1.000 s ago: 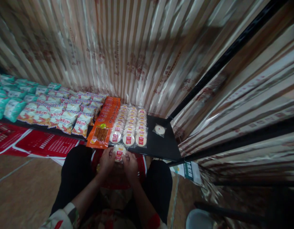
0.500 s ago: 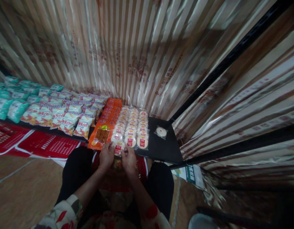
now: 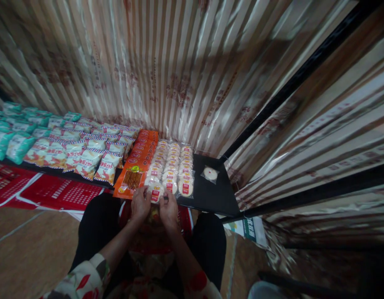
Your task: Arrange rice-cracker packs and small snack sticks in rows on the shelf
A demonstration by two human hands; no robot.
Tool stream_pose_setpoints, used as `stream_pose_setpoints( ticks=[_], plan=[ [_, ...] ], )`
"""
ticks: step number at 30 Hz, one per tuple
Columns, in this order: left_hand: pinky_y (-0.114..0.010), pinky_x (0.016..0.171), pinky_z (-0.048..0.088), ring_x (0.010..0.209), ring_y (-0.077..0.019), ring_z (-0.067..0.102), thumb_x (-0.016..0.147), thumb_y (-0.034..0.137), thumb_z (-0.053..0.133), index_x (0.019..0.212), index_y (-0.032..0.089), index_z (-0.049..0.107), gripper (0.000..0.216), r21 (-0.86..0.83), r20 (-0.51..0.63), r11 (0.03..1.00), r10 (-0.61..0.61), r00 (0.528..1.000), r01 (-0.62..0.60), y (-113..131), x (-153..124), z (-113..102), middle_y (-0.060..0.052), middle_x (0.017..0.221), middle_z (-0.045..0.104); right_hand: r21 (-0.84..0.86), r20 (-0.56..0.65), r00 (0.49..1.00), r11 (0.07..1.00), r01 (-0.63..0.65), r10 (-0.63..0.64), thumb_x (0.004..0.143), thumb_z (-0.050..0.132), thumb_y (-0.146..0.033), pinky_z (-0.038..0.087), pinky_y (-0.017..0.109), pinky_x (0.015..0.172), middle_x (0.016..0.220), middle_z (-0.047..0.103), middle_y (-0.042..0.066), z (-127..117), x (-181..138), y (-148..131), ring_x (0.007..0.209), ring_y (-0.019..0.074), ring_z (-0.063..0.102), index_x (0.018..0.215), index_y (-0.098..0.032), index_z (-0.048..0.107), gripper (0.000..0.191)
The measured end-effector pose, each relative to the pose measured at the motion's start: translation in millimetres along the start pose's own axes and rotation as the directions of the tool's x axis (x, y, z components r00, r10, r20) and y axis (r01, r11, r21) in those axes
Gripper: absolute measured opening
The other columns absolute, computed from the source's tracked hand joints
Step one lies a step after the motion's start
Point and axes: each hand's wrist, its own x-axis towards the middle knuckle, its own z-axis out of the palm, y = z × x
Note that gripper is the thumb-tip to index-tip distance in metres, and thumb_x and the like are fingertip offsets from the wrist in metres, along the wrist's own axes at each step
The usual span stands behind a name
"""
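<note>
Between my two hands is a round white cracker in a clear wrapper with a red label point(image 3: 155, 193), at the front end of the left row. My left hand point(image 3: 140, 204) pinches its left edge, and my right hand point(image 3: 168, 209) pinches its right edge. Behind it, wrapped crackers point(image 3: 170, 166) overlap in three rows on the black shelf point(image 3: 207, 201). Left of the rows lies a flat orange snack packet point(image 3: 134, 166) with brown sticks showing on its front. One more wrapped cracker point(image 3: 209, 174) lies apart on the right of the shelf.
Small white snack bags point(image 3: 86, 160) and teal bags point(image 3: 20, 145) stand in rows at left. Red baskets point(image 3: 61, 191) are below the shelf. Striped sheeting point(image 3: 179, 62) hangs behind, and a black metal post point(image 3: 260, 120) rises at the shelf's right corner.
Both hands keep their hold on the wrapped cracker, which has shifted very slightly. The view has tilted a little; the rows look the same.
</note>
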Motion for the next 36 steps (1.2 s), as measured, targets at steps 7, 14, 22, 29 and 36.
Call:
stream_pose_setpoints(
  ticks=[7,14,22,29,36],
  plan=[
    [-0.04,0.094,0.045,0.104,-0.0237,0.057,0.084,0.026,0.042,0.106,0.014,0.061,0.032,-0.008,0.004,0.995,0.103,0.995,-0.103,11.7,-0.8,11.9,-0.012,0.107,0.064,0.039,-0.025,0.999,0.999,-0.029,0.03,0.084,0.043,-0.034,0.051,0.027,0.071,0.106,0.061,0.01,-16.5,0.6,1.8,0.072,0.0146,0.061,0.121,-0.016,0.057,0.043],
    [-0.043,0.097,0.043,0.106,-0.0251,0.056,0.084,0.024,0.042,0.109,0.012,0.06,0.033,0.004,0.045,0.987,0.158,0.986,-0.159,21.9,-0.4,32.0,-0.013,0.109,0.063,0.013,-0.077,0.995,0.998,-0.058,0.059,0.085,0.042,-0.038,0.051,0.03,0.074,0.112,0.06,0.015,-27.9,6.4,15.4,0.078,0.0179,0.063,0.119,-0.012,0.057,0.045],
    [-0.044,0.099,0.043,0.11,-0.0267,0.053,0.083,0.023,0.046,0.118,0.013,0.054,0.037,0.033,-0.016,0.95,0.312,0.95,-0.312,18.3,-2.5,51.1,-0.013,0.114,0.06,0.016,-0.105,0.991,0.997,-0.081,0.082,0.083,0.043,-0.038,0.051,0.03,0.072,0.114,0.06,0.016,-27.2,10.4,26.5,0.074,0.0177,0.064,0.119,-0.012,0.057,0.046],
    [-0.046,0.105,0.038,0.125,-0.0285,0.043,0.088,0.024,0.042,0.13,0.014,0.047,0.044,0.167,-0.036,0.839,0.53,0.847,-0.518,12.2,-19.0,61.0,-0.017,0.133,0.049,0.006,-0.059,0.993,0.995,-0.099,0.099,0.082,0.042,-0.033,0.05,0.031,0.08,0.115,0.059,0.017,-30.4,12.8,25.3,0.087,0.0209,0.064,0.119,-0.012,0.058,0.045],
    [-0.049,0.102,0.041,0.124,-0.0301,0.044,0.089,0.03,0.044,0.119,0.014,0.056,0.036,0.218,-0.045,0.806,0.572,0.819,-0.551,4.9,-20.1,71.5,-0.018,0.131,0.049,-0.03,-0.07,0.998,0.999,-0.011,0.009,0.083,0.04,-0.027,0.047,0.031,0.087,0.11,0.062,0.013,-34.6,13.6,28.0,0.095,0.0199,0.061,0.119,-0.014,0.059,0.042]
  ],
)
